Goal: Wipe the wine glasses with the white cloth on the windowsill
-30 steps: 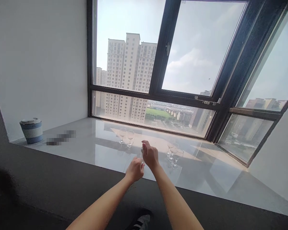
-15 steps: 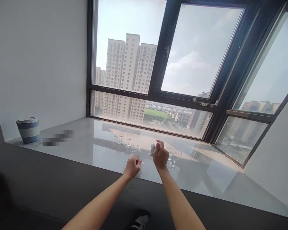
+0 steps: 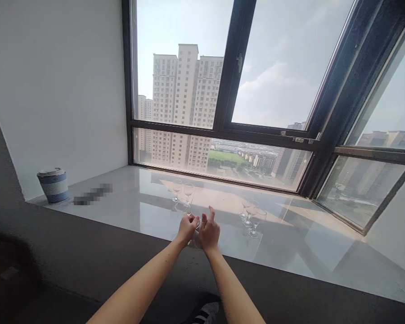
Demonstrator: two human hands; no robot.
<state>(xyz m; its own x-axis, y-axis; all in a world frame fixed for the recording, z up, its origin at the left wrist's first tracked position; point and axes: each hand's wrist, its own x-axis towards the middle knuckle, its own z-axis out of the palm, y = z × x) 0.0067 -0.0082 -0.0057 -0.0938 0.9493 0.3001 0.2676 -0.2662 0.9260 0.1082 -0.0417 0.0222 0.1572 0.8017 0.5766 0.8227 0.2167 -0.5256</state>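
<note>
My left hand (image 3: 186,230) is closed around a small clear stemmed glass (image 3: 185,209), which tilts with its bowl pointing away from me above the front of the sill. Right beside it, close to the glass's foot, is my right hand (image 3: 209,232). Its index finger points up and its other fingers curl in; what they hold is hidden. Behind my left hand stand two upright stemmed glasses (image 3: 188,191). Several more stemmed glasses (image 3: 257,221) stand in a group to the right of my hands.
A lidded blue-and-white cup (image 3: 54,185) stands at the sill's left end, near a pixelated dark patch (image 3: 92,194). The glossy grey windowsill (image 3: 310,252) drops off at its front edge. Dark-framed windows (image 3: 219,130) rise behind, and a shoe (image 3: 205,310) shows below.
My right hand has moved left, away from the right-hand glasses and up to my left hand. The whitish thing at its fingers no longer shows. The held glass has tipped further over.
</note>
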